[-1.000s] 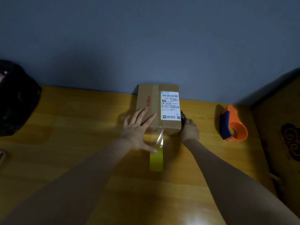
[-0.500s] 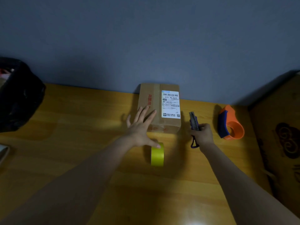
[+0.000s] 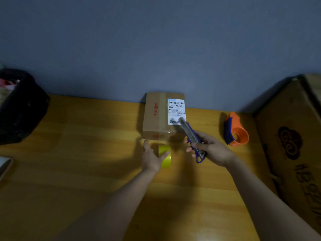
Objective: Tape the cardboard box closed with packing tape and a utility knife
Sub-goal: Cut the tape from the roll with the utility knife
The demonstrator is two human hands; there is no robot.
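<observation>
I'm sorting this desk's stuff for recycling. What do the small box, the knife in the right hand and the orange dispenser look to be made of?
Small box: brown corrugated cardboard, matte, with a glossy tape strip and a white paper label.
Knife: seemingly purple plastic handle with a grey metal blade track; the dim light leaves this open.
Orange dispenser: smooth moulded plastic, orange with a blue part.

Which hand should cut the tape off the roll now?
Probably the right hand: it already holds the utility knife pointed toward the box, while the left hand grips the yellow tape roll.
</observation>
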